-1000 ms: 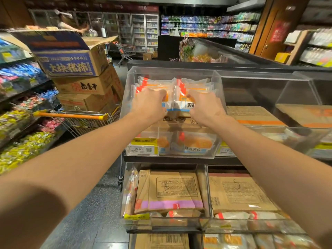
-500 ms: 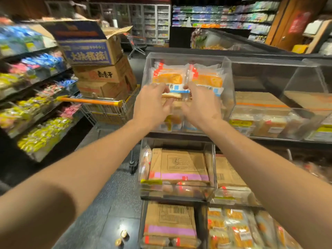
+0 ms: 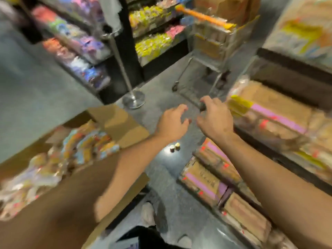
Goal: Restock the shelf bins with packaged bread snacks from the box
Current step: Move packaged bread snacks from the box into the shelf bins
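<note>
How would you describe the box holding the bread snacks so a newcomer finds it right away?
Start at the grey floor of the aisle. The open cardboard box stands at the lower left, under the left forearm. Unlike the sealed shelf packs, its flaps are spread and loose colourful packets fill it.

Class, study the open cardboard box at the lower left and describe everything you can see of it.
The cardboard box is plain brown, with flaps folded open. It sits low at the left, across the dark floor from the shelf bins. It is filled with a loose heap of clear-wrapped bread snacks, printed orange, blue and red. The left forearm crosses in front of it; whether they touch is unclear. Motion blur hides any print.
</note>
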A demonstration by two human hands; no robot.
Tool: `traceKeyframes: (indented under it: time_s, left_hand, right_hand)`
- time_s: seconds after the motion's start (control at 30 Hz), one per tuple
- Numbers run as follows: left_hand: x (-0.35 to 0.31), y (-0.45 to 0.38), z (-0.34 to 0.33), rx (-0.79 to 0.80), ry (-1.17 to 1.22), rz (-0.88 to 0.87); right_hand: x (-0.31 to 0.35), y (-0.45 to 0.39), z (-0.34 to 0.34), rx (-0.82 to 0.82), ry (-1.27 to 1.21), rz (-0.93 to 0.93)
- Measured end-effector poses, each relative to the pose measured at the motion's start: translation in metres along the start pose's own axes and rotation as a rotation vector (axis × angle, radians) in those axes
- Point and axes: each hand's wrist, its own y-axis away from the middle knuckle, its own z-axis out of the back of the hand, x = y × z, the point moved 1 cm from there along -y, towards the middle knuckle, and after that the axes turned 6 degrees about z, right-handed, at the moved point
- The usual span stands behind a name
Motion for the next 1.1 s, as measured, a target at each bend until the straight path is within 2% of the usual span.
traceKeyframes:
  time_s: [0.13,0.27,0.4,0.53,0.7,0.9,1.1]
  left_hand:
    - [0.111,0.058,0.019,0.059,-0.008,0.277]
    - [0.216,0.111,0.055,0.063,0.021,0.389]
    - [0.326,0.147,0.087,0.060,-0.040,0.581]
    - [0.411,0.167,0.112,0.068,-0.052,0.689]
    - [0.471,0.157,0.115,0.123,-0.072,0.737]
    - [0.518,0.113,0.084,0.144,-0.040,0.764]
    - [0.556,0.076,0.045,0.176,-0.025,0.879]
  right_hand:
    - [0.079,0.015,-0.088,0.203,-0.089,0.046]
    - [0.170,0.024,-0.173,0.387,-0.109,0.095]
    - [0.261,0.028,-0.249,0.505,-0.155,0.108]
    - [0.325,0.021,-0.312,0.621,-0.163,0.092]
    - [0.345,0.007,-0.379,0.714,-0.175,-0.075]
    - [0.327,-0.005,-0.442,0.742,-0.144,-0.262]
    - [0.304,-0.010,-0.484,0.761,-0.178,-0.367]
